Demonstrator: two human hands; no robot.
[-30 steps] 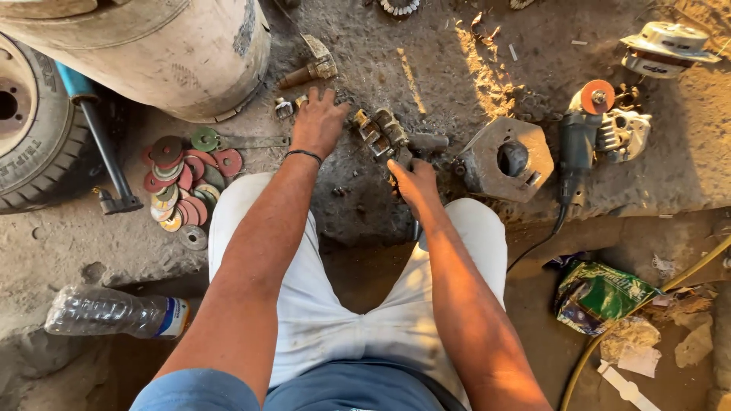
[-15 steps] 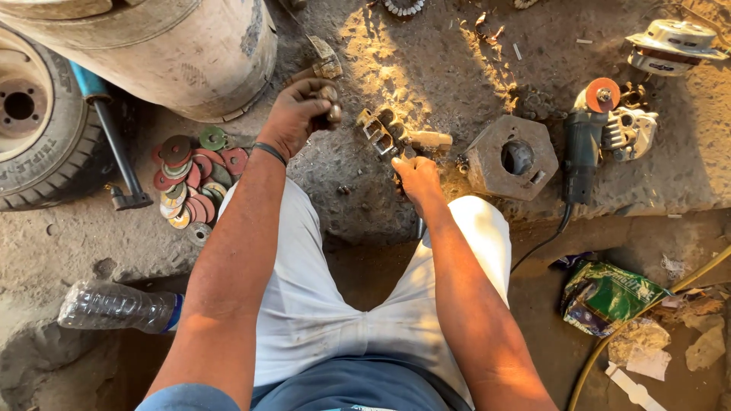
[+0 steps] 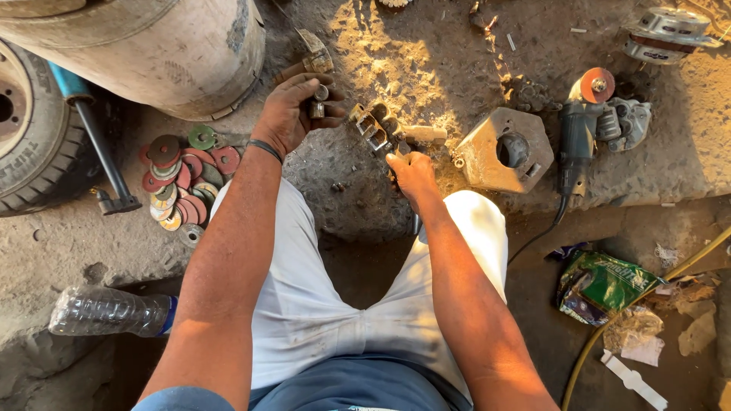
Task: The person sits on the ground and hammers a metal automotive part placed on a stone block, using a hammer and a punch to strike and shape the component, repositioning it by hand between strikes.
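Left hand (image 3: 293, 114) now lifted off the ground and closed on a small metal cylinder (image 3: 317, 101), right hand (image 3: 411, 173) still wrapped around a tool handle beside the row of metal sockets (image 3: 375, 126), hands apart.

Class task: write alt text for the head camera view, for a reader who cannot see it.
Seen from above, a person squatting on dusty ground holds a small metal cylinder in the left hand, while the right hand rests by a row of metal sockets. Around them lie coloured discs, an angle grinder, a hexagonal metal block, a plastic bottle and a tyre.
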